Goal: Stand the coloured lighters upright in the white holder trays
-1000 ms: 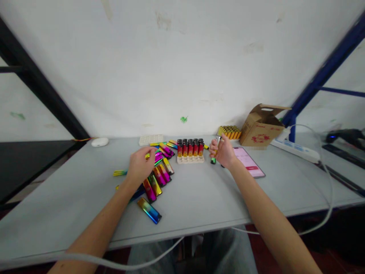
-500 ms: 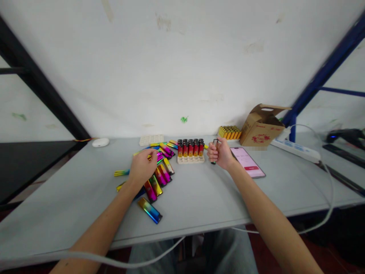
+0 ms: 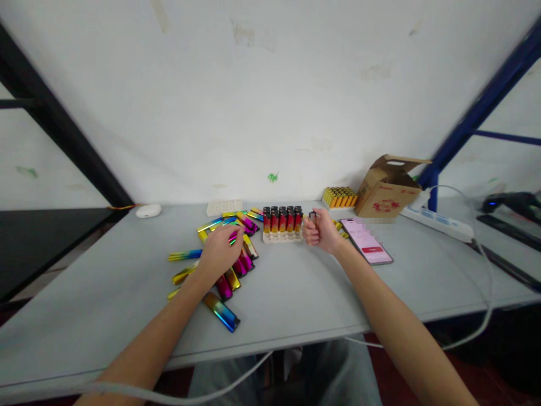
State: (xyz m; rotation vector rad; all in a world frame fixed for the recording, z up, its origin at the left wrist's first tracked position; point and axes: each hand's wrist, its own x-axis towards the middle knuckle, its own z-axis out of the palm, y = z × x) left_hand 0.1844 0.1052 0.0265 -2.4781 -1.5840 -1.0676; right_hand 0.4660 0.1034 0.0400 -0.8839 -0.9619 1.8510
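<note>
My right hand (image 3: 323, 231) is closed in a fist around a lighter (image 3: 313, 216), whose dark, shiny end pokes out at the top. It is just right of a cream tray (image 3: 283, 238) holding upright red-and-yellow lighters (image 3: 283, 220) with black tops in its back rows. Over a loose pile on the left, my left hand (image 3: 220, 248) has its fingers bent together. A shiny magenta-and-green piece shows at the fingers; whether they grip it is unclear. Shiny metallic lighters in magenta, gold and blue lie around this hand, and a gold-to-blue lighter (image 3: 222, 311) lies nearest the front edge.
A pale tray with holes (image 3: 224, 207) lies against the wall. At the back right are a block of yellow lighters (image 3: 340, 197), an opened cardboard box (image 3: 389, 189) and a power strip (image 3: 439, 221). A phone (image 3: 367, 241) rests near my right forearm. A white earbud case (image 3: 149, 211) sits far left.
My left hand has shifted slightly right over the pile. The right hand has moved a little left toward the tray, and the lighter in it shows less below the fist.
</note>
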